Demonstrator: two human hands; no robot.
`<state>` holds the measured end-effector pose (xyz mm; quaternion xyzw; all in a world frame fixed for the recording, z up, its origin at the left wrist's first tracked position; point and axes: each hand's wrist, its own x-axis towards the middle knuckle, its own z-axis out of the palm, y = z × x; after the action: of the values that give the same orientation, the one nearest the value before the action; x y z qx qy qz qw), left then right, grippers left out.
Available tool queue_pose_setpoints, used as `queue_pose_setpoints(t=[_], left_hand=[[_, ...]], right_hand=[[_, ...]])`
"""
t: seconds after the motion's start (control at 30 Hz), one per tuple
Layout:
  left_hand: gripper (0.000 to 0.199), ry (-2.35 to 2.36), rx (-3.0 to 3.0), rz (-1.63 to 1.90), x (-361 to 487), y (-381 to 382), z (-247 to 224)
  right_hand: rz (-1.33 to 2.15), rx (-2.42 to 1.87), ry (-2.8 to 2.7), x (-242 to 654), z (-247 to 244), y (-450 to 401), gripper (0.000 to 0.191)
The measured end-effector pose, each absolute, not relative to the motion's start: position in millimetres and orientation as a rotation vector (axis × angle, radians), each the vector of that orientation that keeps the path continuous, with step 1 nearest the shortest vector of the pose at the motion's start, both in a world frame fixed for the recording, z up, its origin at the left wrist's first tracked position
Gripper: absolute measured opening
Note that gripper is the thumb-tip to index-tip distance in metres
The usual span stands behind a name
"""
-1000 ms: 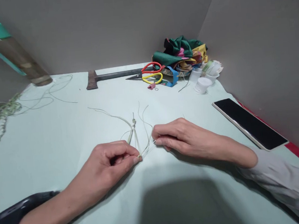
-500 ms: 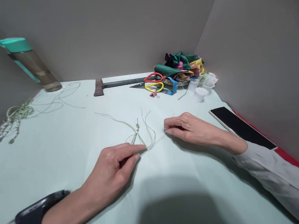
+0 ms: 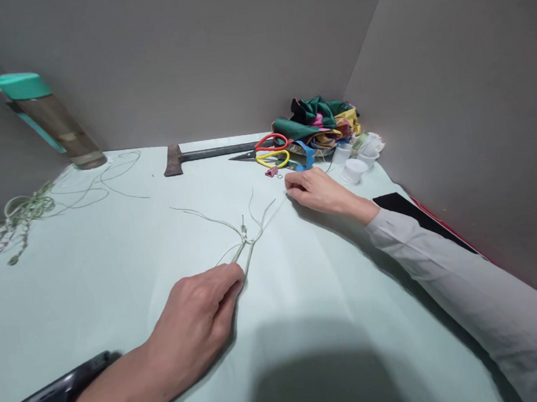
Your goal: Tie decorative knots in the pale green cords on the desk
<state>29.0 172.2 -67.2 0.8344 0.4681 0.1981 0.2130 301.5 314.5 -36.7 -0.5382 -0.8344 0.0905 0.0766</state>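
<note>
Thin green cords (image 3: 249,249) meet at a small knotted piece (image 3: 243,231) near the middle of the pale cloth, with loose ends spread behind it. My left hand (image 3: 203,310) is closed on the cords just in front of the knot. Farther back to the right, my right hand (image 3: 318,190) pinches the end of a fine pale thread (image 3: 274,214), which runs from the cords to its fingertips. What lies under the left fingers is hidden.
Behind lie a hammer-like tool (image 3: 174,160), scissors (image 3: 279,158), a pink clip (image 3: 272,172), bundled fabric (image 3: 320,119) and white spools (image 3: 354,169). A bottle (image 3: 62,130) and braided cords (image 3: 15,227) are left. The right sleeve partly covers a black phone (image 3: 418,217).
My right hand has moved away toward the back with the thread. My left hand has drawn back slightly to the left and closed on the cords, which now run straighter.
</note>
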Motion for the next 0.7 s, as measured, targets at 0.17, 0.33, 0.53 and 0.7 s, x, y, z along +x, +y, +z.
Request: queue_pose_setpoints(t=[0.17, 0.33, 0.53, 0.7], left_hand=[[0.031, 1.266, 2.365, 0.544, 26, 174, -73], [0.034, 1.24, 2.416, 0.516, 24, 174, -75], [0.028, 1.311, 2.45, 0.436, 25, 179, -78], [0.024, 1.352, 2.454, 0.432, 24, 176, -76]], right_hand=[[0.196, -1.599, -2.491, 277, -35, 337, 0.037], [0.165, -1.62, -2.496, 263, -39, 348, 0.037], [0.165, -1.696, -2.481, 262, -46, 346, 0.038], [0.17, -1.763, -2.446, 278, -36, 322, 0.039]])
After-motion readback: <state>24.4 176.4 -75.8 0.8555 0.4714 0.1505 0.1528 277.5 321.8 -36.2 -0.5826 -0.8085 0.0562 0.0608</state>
